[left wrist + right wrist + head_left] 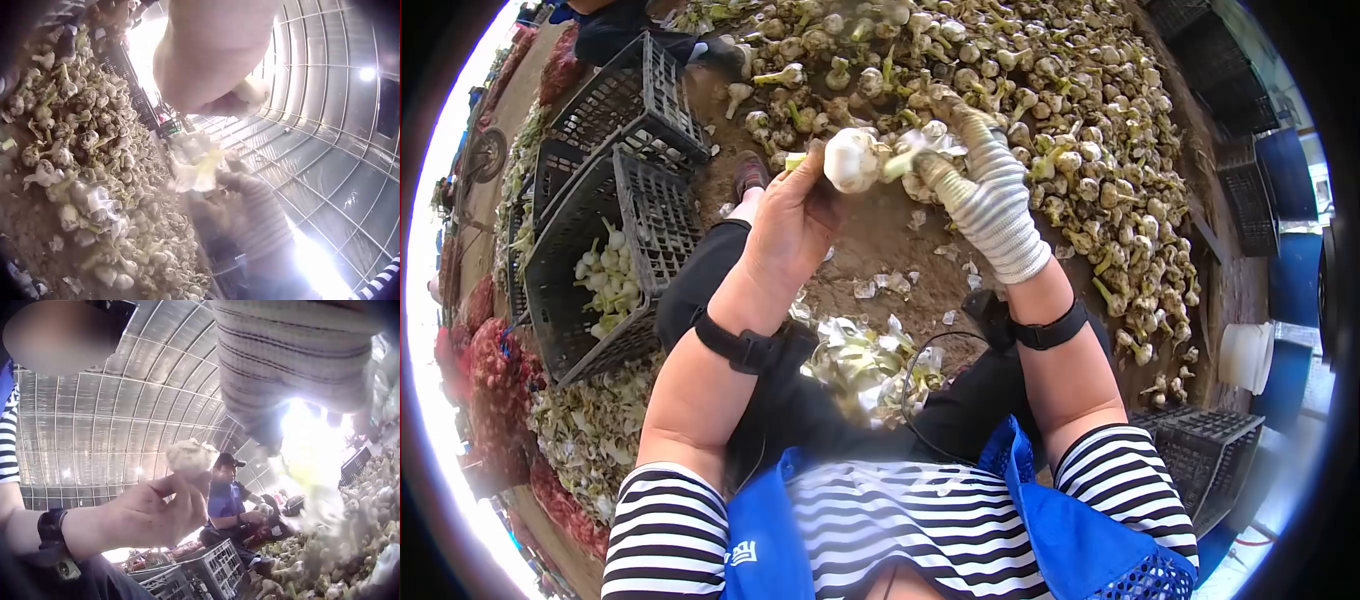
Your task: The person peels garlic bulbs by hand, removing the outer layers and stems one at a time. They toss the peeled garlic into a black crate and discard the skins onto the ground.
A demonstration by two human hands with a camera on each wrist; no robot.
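Note:
My bare left hand (793, 222) pinches a white garlic bulb (852, 160) by its stem end; the same bulb (190, 456) shows above the fingertips in the right wrist view. My right hand (990, 205), in a striped glove, holds peeled-off husk with a pale green piece (900, 164) between thumb and fingers, just right of the bulb. In the left wrist view the gloved hand (247, 209) grips the pale husk (199, 172). A heap of garlic (1080, 190) lies beyond both hands, and loose husks (870, 360) lie between the legs.
Black crates (662, 225) stand on the left, one with cleaned bulbs (608, 275) inside. More crates (1205, 450), a white bucket (1246, 357) and blue containers (1293, 280) are on the right. Another person (226, 500) sits beyond the crates. Red net bags (500, 385) lie far left.

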